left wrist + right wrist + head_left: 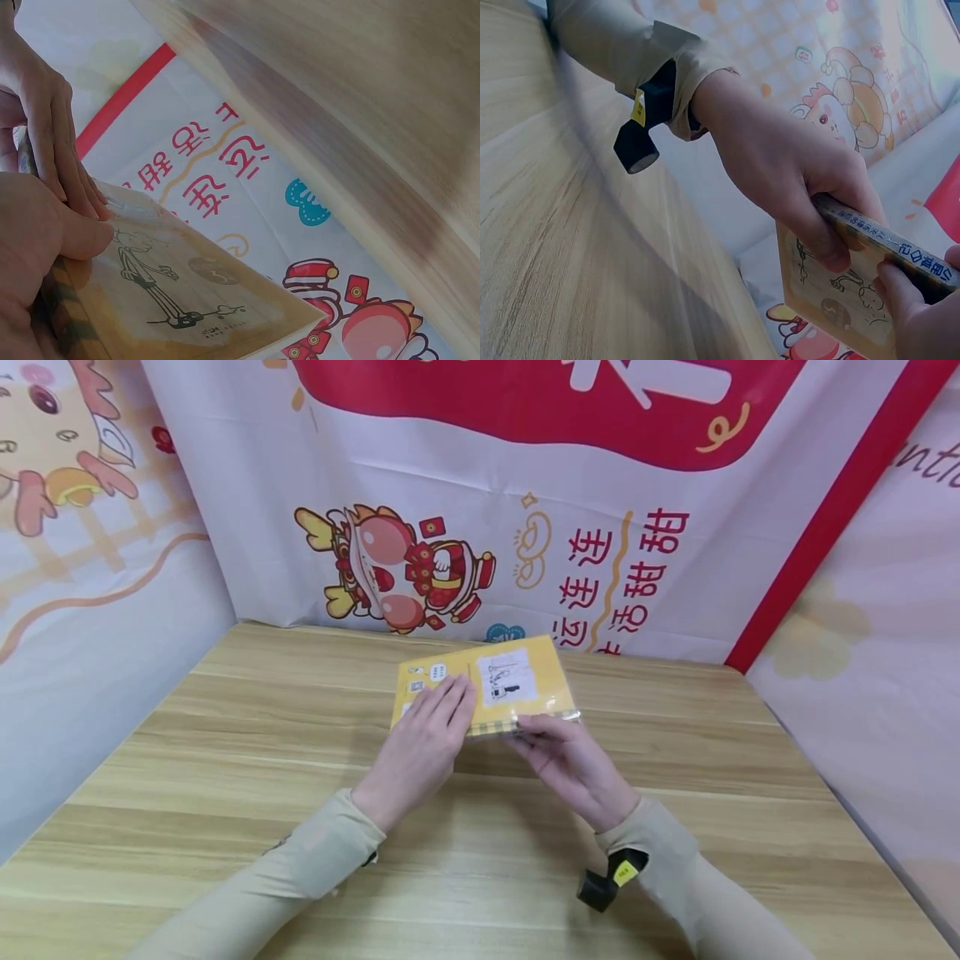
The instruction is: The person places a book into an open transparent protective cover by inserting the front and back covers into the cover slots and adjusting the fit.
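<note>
A yellow book [536,664] in a clear, shiny wrapper is held tilted above the table, with its spine toward the person. My left hand [423,739] lays its fingers across the upper cover, while its thumb presses the underside, seen in the left wrist view. At the spine's right end, my right hand [573,768] pinches the book, thumb above and fingers below. The downward cover [180,292] carries a line drawing of a figure. Printed lettering runs along the spine [889,240] in the right wrist view.
The wood-grain table [480,868] extends around both forearms. Behind it hangs a printed cloth [262,518] with red lettering and a cartoon dragon. More printed cloth [862,652] closes off the right side. A black wrist camera [611,881] juts out below the right sleeve.
</note>
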{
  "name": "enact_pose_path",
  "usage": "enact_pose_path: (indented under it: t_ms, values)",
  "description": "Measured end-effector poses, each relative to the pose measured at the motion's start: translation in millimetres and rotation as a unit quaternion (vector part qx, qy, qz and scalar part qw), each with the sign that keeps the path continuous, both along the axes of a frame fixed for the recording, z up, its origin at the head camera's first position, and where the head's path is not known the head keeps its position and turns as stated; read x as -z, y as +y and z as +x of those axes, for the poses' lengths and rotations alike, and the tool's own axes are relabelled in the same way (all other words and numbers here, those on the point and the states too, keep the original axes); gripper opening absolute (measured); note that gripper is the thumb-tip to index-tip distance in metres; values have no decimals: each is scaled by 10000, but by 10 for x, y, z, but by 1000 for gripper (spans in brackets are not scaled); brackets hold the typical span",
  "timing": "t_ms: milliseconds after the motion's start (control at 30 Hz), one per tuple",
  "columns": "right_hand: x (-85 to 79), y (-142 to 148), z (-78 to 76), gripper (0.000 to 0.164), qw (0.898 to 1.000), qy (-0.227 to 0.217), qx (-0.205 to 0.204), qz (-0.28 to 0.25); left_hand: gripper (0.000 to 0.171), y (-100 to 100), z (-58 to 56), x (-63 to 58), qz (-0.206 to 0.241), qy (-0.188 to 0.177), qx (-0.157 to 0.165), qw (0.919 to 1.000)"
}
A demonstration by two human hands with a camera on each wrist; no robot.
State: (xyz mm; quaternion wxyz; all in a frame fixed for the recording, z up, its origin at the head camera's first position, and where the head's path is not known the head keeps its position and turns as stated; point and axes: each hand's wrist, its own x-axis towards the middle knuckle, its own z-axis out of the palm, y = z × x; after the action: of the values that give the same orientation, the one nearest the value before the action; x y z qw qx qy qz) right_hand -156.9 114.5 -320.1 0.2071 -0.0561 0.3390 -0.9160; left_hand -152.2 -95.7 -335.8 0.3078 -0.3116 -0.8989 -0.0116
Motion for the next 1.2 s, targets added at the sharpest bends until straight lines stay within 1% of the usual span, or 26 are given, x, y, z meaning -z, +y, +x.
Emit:
enact_pose_path:
  t_ms: [100, 267, 367, 467, 533, 600, 667, 733, 800, 833, 867, 900, 1000, 1067, 1133, 1200]
  values:
    - [-10, 14, 2, 67, 10000, 16, 20, 42, 55, 4, -12, 0, 14, -3, 43, 10000]
    - [-42, 26, -2, 66, 9971, 693, -105, 310, 56, 12, -24, 1, 87, -74, 35, 9999]
    - [-66, 27, 6, 67, 9925, 1080, -182, 552, 57, 12, -24, -10, 181, -83, 21, 9998]
    - [-80, 27, 20, 66, 9850, 1413, -156, 978, 55, 13, -21, -24, 350, -71, 41, 9994]
    - [-83, 24, 20, 62, 9774, 1665, -53, 1301, 55, 15, -17, -30, 591, -168, 109, 9981]
    - [-80, 22, 10, 60, 9686, 1917, 91, 1582, 56, 16, -10, -32, 938, -402, 203, 9946]
    - [-74, 19, -3, 60, 9602, 2117, 250, 1807, 57, 17, -4, -34, 1326, -690, 324, 9882]
    - [-62, 16, -17, 62, 9520, 2258, 417, 2026, 56, 18, -2, -31, 1709, -978, 445, 9794]
    - [-44, 19, -38, 65, 9424, 2321, 593, 2333, 55, 21, -6, -28, 2143, -1234, 636, 9669]
    - [-33, 20, -50, 66, 9363, 2334, 688, 2534, 53, 23, -12, -27, 2395, -1370, 770, 9581]
    - [-22, 25, -64, 67, 9300, 2330, 774, 2734, 51, 25, -16, -27, 2660, -1556, 893, 9471]
    - [-12, 28, -78, 69, 9236, 2325, 857, 2926, 47, 29, -20, -28, 2930, -1727, 1017, 9349]
    - [17, 43, -122, 72, 9054, 2312, 1021, 3410, 40, 35, -15, -41, 3716, -2302, 1314, 8898]
    - [26, 50, -144, 75, 8977, 2333, 1103, 3572, 36, 35, -1, -58, 4098, -2655, 1400, 8614]
    - [29, 54, -162, 76, 8913, 2417, 1202, 3643, 35, 34, 15, -78, 4376, -2901, 1436, 8389]
    - [24, 53, -176, 77, 8867, 2572, 1310, 3612, 35, 32, 24, -101, 4594, -3101, 1460, 8195]
